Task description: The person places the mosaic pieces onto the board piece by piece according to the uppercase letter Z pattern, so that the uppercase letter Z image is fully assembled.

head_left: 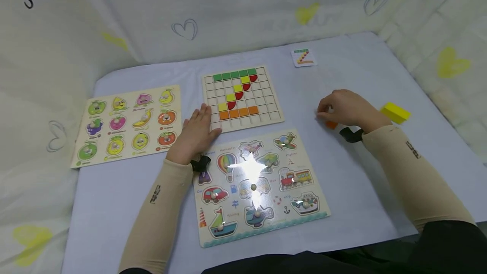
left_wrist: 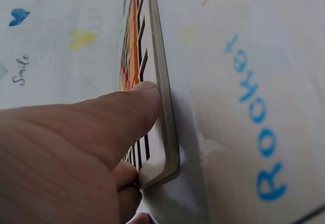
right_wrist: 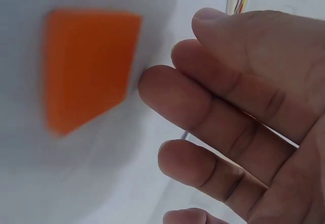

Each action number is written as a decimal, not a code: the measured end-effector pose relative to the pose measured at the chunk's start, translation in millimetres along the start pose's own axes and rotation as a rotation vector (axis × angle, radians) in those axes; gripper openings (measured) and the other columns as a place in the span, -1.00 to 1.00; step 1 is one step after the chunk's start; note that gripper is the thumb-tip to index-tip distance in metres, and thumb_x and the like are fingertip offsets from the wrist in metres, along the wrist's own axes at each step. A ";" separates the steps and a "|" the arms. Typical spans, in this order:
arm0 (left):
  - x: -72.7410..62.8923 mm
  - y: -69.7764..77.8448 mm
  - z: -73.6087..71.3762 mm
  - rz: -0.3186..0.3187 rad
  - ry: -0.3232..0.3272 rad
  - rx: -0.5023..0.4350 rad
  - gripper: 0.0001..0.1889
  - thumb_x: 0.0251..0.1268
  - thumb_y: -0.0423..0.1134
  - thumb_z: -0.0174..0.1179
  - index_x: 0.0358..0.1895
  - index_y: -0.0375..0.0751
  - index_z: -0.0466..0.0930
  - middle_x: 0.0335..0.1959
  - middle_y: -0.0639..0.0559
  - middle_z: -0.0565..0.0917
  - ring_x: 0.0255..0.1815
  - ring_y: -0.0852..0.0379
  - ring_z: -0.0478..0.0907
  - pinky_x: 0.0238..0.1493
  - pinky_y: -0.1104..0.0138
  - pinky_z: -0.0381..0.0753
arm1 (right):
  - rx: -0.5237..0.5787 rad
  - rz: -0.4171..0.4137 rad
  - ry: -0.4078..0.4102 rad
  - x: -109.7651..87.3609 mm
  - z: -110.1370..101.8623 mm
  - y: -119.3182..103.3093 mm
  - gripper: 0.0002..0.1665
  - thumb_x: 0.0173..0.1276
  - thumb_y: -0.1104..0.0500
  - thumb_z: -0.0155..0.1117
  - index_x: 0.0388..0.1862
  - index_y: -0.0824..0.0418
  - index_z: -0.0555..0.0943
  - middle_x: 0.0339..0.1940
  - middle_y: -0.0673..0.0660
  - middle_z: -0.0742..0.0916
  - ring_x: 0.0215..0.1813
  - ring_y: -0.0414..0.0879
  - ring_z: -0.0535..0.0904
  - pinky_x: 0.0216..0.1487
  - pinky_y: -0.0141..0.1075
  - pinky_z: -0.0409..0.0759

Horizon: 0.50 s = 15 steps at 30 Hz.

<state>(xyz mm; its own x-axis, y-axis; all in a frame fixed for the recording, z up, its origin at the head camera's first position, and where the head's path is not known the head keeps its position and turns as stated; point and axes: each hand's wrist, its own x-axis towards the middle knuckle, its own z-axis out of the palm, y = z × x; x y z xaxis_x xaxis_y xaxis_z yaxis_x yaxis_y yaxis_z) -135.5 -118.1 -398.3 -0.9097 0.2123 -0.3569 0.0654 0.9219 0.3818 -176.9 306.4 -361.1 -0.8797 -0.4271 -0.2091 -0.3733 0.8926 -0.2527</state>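
Note:
My left hand [head_left: 195, 132] rests at the lower left corner of a wooden grid board [head_left: 268, 115], fingers extended. In the left wrist view its thumb lies along the rim of the board [left_wrist: 161, 82]. Green, yellow, red and orange pieces form a Z-like figure on the grid. At the right of the table, my right hand [head_left: 344, 107] hovers beside an orange piece [head_left: 332, 124]. Seen from the right wrist, the fingers are loosely bent with nothing between them, and the blurred orange piece [right_wrist: 91, 66] lies just off the fingertips.
A fruit puzzle board [head_left: 125, 124] lies at the left, and a vehicle puzzle board [head_left: 266, 219] in front, with glare on it. Behind sits a small pattern card [head_left: 303, 57] with a similar figure. A yellow block [head_left: 395, 113] stands beyond the right wrist.

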 end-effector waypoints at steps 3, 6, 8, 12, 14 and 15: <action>-1.5 -0.9 -1.2 0.005 0.005 0.006 -0.10 0.63 0.11 0.01 0.71 -0.24 -0.29 0.76 -0.12 -0.28 0.78 -0.21 -0.32 0.70 -0.24 -0.20 | 0.011 0.004 0.004 -7.1 -0.1 4.7 -0.93 0.35 0.14 0.47 -0.25 0.08 0.83 -0.31 -0.01 0.84 -0.20 -0.05 0.58 -0.06 -0.10 0.55; -3.2 -1.0 -2.8 0.008 0.008 0.004 -0.10 0.63 0.10 0.02 0.71 -0.24 -0.28 0.76 -0.13 -0.28 0.78 -0.21 -0.32 0.70 -0.24 -0.21 | 0.016 0.011 0.001 -12.7 0.1 8.3 -0.93 0.35 0.13 0.47 -0.25 0.07 0.83 -0.30 -0.02 0.83 -0.19 -0.05 0.59 -0.06 -0.11 0.55; -4.1 -0.8 -3.4 0.008 0.007 0.000 -0.09 0.62 0.10 0.02 0.71 -0.24 -0.28 0.76 -0.13 -0.27 0.78 -0.21 -0.32 0.70 -0.24 -0.21 | 0.015 0.022 -0.003 -16.2 0.5 10.8 -0.93 0.34 0.11 0.48 -0.24 0.05 0.83 -0.30 -0.03 0.83 -0.18 -0.05 0.60 -0.05 -0.10 0.55; -4.7 -0.2 -3.4 0.010 0.007 -0.004 -0.09 0.61 0.10 0.04 0.71 -0.24 -0.27 0.76 -0.13 -0.26 0.78 -0.21 -0.31 0.70 -0.24 -0.19 | 0.007 0.070 -0.024 -23.6 1.4 15.3 -0.88 0.30 0.06 0.53 -0.22 0.02 0.84 -0.24 -0.03 0.83 -0.12 -0.01 0.61 0.01 -0.05 0.57; -4.5 0.1 -3.3 0.012 0.008 -0.003 -0.09 0.61 0.10 0.04 0.71 -0.24 -0.27 0.77 -0.13 -0.26 0.79 -0.21 -0.31 0.70 -0.24 -0.18 | 0.006 0.097 -0.039 -27.3 1.9 16.2 -0.82 0.25 0.03 0.58 -0.18 0.01 0.84 -0.18 -0.01 0.84 -0.06 0.01 0.62 0.06 -0.02 0.58; -4.4 0.3 -3.2 0.014 0.008 -0.003 -0.09 0.61 0.10 0.04 0.71 -0.24 -0.27 0.76 -0.13 -0.26 0.79 -0.21 -0.31 0.70 -0.24 -0.18 | 0.008 0.109 -0.047 -29.0 2.4 16.4 -0.78 0.22 0.03 0.60 -0.16 0.01 0.84 -0.14 0.00 0.84 -0.03 0.02 0.62 0.08 0.00 0.59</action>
<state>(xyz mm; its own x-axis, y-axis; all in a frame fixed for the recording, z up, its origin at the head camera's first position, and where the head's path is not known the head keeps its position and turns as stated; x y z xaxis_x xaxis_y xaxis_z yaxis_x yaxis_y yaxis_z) -132.8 -119.9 -394.0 -0.9119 0.2223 -0.3450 0.0767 0.9182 0.3887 -156.8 333.0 -361.5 -0.9001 -0.3341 -0.2796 -0.2738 0.9330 -0.2334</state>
